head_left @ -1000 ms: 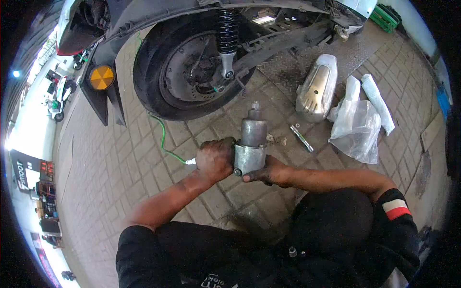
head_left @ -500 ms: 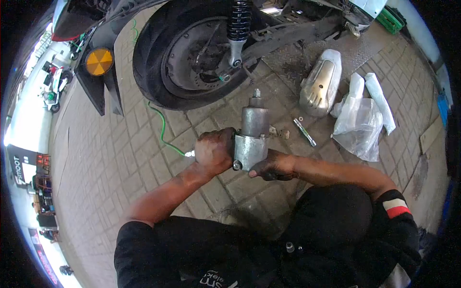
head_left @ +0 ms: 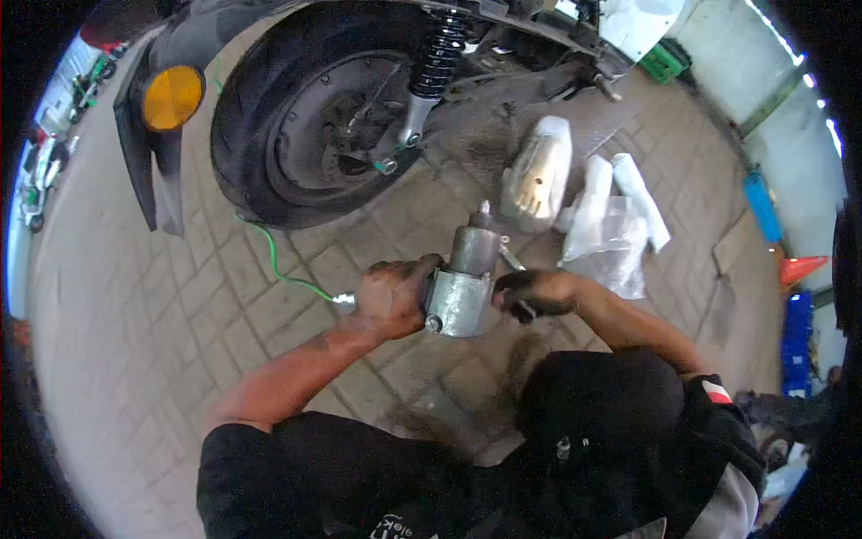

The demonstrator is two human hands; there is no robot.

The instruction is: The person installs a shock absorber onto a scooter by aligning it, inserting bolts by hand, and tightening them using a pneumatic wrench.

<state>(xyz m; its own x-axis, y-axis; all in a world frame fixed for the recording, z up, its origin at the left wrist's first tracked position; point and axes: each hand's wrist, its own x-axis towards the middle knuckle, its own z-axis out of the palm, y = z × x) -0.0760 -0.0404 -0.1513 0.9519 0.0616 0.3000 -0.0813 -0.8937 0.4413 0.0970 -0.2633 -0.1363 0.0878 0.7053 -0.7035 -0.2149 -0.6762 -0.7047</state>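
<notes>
My left hand [head_left: 392, 299] is wrapped round the handle of an air impact wrench [head_left: 461, 301], whose nose and square drive point away from me toward the wheel. A green air hose [head_left: 276, 256] joins it at a metal fitting beside that hand. My right hand [head_left: 537, 296] is just right of the tool body, apart from it, with blackened fingers curled. Something small and dark with a shiny edge appears between them, too blurred to name. A short metal rod [head_left: 512, 256] lies on the paving just beyond the right hand, partly hidden.
A scooter's rear wheel [head_left: 305, 135] and black spring shock [head_left: 440, 58] stand ahead. A silver motor-like casing [head_left: 539, 175] and plastic-wrapped rolls [head_left: 615, 225] lie on the paving. An orange reflector [head_left: 172, 98] hangs at left. Blue crates [head_left: 796, 341] and an orange cone [head_left: 799, 269] are at right.
My right hand has come off the wrench body and moved to its right, fingers curling. The left hand keeps its grip. The view has turned right.
</notes>
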